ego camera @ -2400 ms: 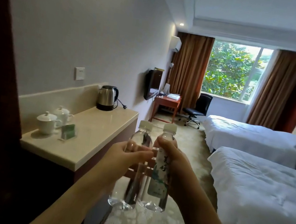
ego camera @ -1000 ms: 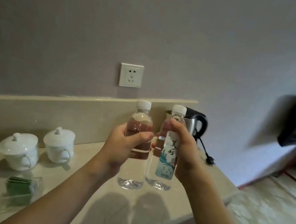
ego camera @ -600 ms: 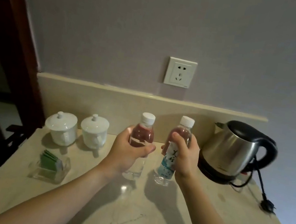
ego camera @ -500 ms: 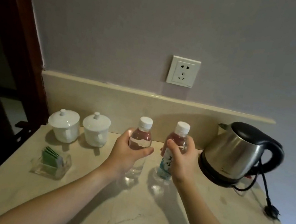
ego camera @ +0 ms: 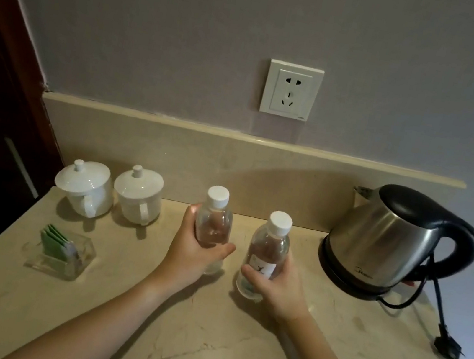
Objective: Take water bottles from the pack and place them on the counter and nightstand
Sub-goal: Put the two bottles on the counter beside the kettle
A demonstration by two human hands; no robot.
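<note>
Two clear water bottles with white caps stand upright on the beige stone counter (ego camera: 203,344), side by side near its middle. My left hand (ego camera: 191,254) is wrapped around the left water bottle (ego camera: 212,222). My right hand (ego camera: 276,288) grips the lower half of the right water bottle (ego camera: 269,248), which shows a white label with dark lettering. Both bottle bases seem to rest on the counter. The pack of bottles is out of view.
Two white lidded cups (ego camera: 85,188) (ego camera: 139,193) stand at the back left. A glass holder with green packets (ego camera: 63,248) sits left of my arm. A steel kettle (ego camera: 386,246) with a loose black cord and plug (ego camera: 446,349) stands right. A wall socket (ego camera: 290,90) is above.
I carried both bottles from the room to the counter and lowered them onto it. The view now looks down more steeply, and my right hand has slid lower on its bottle.
</note>
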